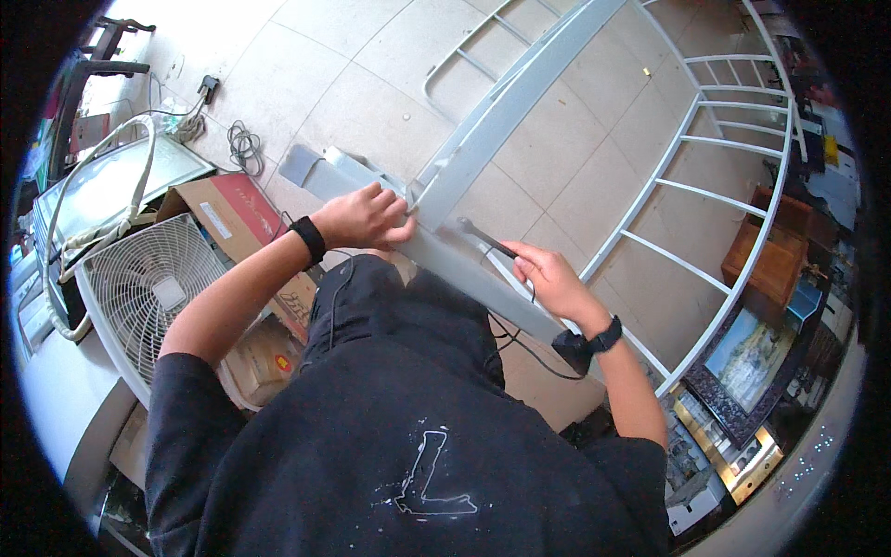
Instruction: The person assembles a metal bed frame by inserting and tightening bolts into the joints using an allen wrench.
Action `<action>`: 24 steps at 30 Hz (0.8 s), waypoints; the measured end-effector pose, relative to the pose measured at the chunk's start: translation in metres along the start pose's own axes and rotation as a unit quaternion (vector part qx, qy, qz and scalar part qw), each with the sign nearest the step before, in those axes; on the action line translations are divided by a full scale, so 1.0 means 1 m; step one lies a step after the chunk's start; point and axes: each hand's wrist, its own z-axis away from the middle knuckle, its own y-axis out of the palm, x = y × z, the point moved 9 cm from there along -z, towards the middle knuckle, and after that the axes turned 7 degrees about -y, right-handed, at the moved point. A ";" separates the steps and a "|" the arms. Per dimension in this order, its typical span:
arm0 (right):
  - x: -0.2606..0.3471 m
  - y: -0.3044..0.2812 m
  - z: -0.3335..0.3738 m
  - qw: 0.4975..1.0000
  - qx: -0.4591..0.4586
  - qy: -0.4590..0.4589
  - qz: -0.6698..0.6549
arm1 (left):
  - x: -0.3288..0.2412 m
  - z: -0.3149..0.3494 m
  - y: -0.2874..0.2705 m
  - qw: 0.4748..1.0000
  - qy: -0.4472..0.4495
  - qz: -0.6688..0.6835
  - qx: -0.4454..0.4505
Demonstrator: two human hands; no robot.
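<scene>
A light grey metal bed-frame beam (483, 278) lies slantwise across my knees. A second long grey rail (520, 102) meets it at a corner and runs away to the upper right. My left hand (368, 215) is closed over the beam beside that corner, its fingers curled on the edge. In my right hand (549, 277) is a black-handled hammer (501, 248), the fingers wrapped round its grip. Its grey metal end is blurred and reaches toward the corner joint; whether it touches cannot be told.
White ladder-like bed rails (682, 139) stand on the right. To my left are a white fan grille (153, 283), a cardboard box (227, 218) and a glossy panel (121, 186). Coiled cable (244, 147) lies on the tiled floor. A framed picture (752, 357) and wooden box (768, 243) sit far right.
</scene>
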 end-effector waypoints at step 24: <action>-0.113 0.087 -0.117 0.934 0.237 -0.012 -0.266 | -0.001 0.004 0.009 0.999 -0.005 0.018 0.047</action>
